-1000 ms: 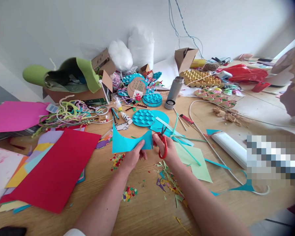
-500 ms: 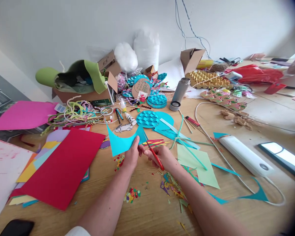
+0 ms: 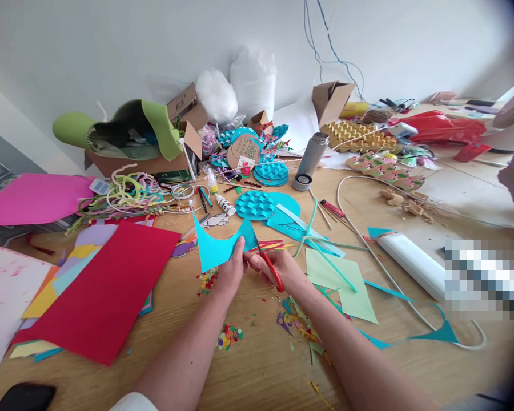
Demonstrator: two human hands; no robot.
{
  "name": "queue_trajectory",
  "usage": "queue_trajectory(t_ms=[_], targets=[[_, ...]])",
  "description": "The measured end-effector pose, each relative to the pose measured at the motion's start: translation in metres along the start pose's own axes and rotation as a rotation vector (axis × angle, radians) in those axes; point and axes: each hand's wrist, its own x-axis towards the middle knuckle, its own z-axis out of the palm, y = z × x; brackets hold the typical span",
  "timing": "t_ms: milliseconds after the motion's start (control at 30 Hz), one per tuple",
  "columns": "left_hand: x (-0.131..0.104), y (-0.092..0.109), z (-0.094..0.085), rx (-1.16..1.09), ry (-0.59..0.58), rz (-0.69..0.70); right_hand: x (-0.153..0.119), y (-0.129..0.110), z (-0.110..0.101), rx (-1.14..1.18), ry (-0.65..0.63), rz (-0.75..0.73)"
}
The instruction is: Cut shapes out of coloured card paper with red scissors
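Over the middle of the table, my left hand is closed on a blue sheet of paper, thumb on top. The sheet has a deep curved cut-out along its upper edge. My right hand is closed round the red handles of a pair of scissors. The blades point up and away, at the right edge of the blue paper. Behind the paper lie a round blue honeycomb-like piece and blue offcuts. Red and yellow paper strips lie just beyond my right hand.
At left lies a red sheet over coloured papers. Paper confetti and scraps lie in front. Right are pale green paper, a white power bank with a cable, and a pixelated patch. A grey flask stands behind.
The blue paper has turned slightly and its left tip has shifted right. Both hands keep their grips. The camera view has shifted a little, and a person's part shows more at the right edge.
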Motion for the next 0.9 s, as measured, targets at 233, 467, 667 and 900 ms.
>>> queue_trajectory(t_ms=[233,467,667,900], targets=[[-0.002,-0.007,0.003,0.016,0.003,0.038,0.001,-0.004,-0.002,-0.003,0.013,-0.011],[-0.014,0.013,0.006,0.175,-0.113,0.174,0.003,0.0,-0.001,0.027,0.051,-0.026],[-0.018,0.013,0.009,0.276,-0.152,0.158,0.003,0.002,0.0,0.043,0.082,0.004],[-0.019,0.013,0.01,0.286,-0.205,0.128,0.003,-0.001,-0.001,0.022,0.158,0.044]])
